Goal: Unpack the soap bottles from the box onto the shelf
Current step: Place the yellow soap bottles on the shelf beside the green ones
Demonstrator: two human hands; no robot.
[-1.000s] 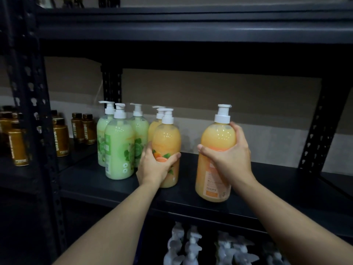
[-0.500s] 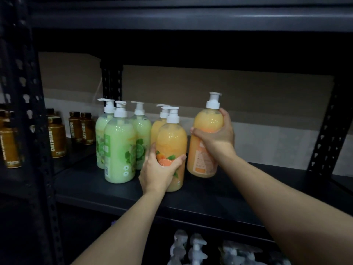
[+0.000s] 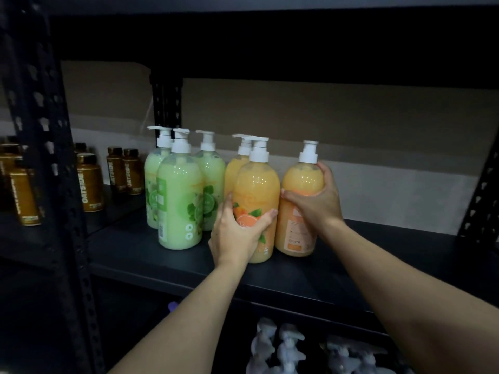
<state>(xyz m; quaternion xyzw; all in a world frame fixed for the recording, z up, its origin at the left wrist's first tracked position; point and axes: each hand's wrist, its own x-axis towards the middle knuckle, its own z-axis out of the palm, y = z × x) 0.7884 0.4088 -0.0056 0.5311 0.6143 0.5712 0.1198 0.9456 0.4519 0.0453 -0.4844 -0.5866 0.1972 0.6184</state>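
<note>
Three green soap bottles (image 3: 180, 203) with white pumps stand at the left of the dark shelf (image 3: 151, 260). To their right stand three orange soap bottles. My left hand (image 3: 237, 233) wraps the lower front of the front orange bottle (image 3: 256, 190). My right hand (image 3: 316, 203) grips the rightmost orange bottle (image 3: 299, 228) around its upper body; that bottle stands upright on the shelf, just right of the front one. A third orange bottle (image 3: 233, 171) is partly hidden behind. The box is out of view.
Brown labelled bottles (image 3: 90, 182) stand on the neighbouring shelf at the left, behind a black perforated upright post (image 3: 54, 184). White spray bottles (image 3: 286, 349) fill the shelf below. The shelf board stretches bare to the right, up to another upright (image 3: 480, 201).
My right hand has carried the orange bottle leftward and back, setting it beside the other orange bottles. My left hand has stayed on the front orange bottle.
</note>
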